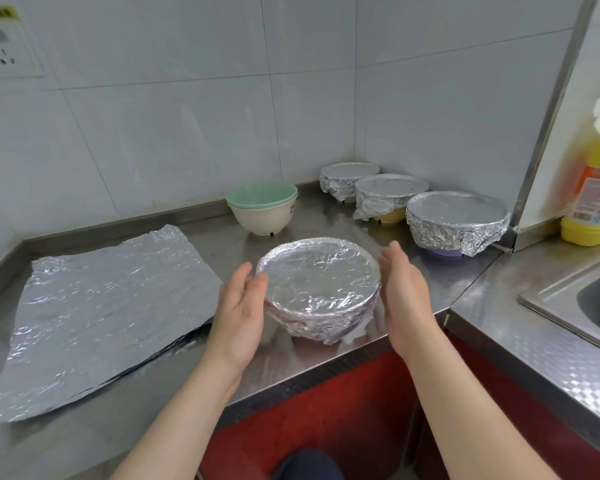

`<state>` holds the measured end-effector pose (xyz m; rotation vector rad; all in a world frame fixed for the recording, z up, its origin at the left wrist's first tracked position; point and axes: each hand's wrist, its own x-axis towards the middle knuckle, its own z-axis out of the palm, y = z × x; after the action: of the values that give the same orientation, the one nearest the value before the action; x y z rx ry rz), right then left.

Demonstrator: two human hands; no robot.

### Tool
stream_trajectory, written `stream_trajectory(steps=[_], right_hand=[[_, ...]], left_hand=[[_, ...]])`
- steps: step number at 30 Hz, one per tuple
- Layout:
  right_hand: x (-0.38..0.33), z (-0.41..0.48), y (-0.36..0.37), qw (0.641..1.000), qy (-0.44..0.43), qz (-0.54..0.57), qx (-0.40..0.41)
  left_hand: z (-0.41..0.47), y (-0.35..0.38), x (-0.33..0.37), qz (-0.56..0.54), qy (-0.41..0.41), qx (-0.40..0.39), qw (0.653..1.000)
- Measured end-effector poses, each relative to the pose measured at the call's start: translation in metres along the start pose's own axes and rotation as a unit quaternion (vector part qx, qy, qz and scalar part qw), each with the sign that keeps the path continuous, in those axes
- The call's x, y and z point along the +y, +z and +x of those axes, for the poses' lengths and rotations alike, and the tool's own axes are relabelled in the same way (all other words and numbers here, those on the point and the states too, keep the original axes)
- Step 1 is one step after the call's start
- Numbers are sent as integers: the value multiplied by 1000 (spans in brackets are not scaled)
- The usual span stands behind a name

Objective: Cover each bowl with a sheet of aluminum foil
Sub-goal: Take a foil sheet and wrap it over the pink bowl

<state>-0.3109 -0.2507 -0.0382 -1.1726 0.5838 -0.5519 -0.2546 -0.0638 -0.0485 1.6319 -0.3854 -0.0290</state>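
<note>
The left hand [238, 306] and right hand [404, 292], fingers straight, are flanking one foil-wrapped bowl [319, 285] at centre frame. Three wrapped bowls [456, 220] are sitting at upper right, two bare stacked bowls [262, 211] above centre, and foil sheets [101, 306] at left.

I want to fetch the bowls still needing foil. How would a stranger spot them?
Start at the steel counter and follow the tiled wall behind it toward the corner. Left of the three wrapped bowls there stands a bowl stack, green nested in white. It alone wears no foil.
</note>
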Motion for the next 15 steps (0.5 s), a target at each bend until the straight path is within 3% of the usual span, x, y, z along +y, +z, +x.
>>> stream_trajectory(steps=[4,10,12,15], right_hand=[[11,-9,-18,999,-33,-3,-1],[29,-6,6,998,-6,55,-22],[33,-3,10,998,-5,70,-8],[33,-1,15,995,4,97,11]], left_hand=[[12,-12,4,42,26,50,998],[36,7,14,-167,-116,-11,979],[35,14,17,-190,-136,-36,972],[34,19,15,-242,-142,-12,960]])
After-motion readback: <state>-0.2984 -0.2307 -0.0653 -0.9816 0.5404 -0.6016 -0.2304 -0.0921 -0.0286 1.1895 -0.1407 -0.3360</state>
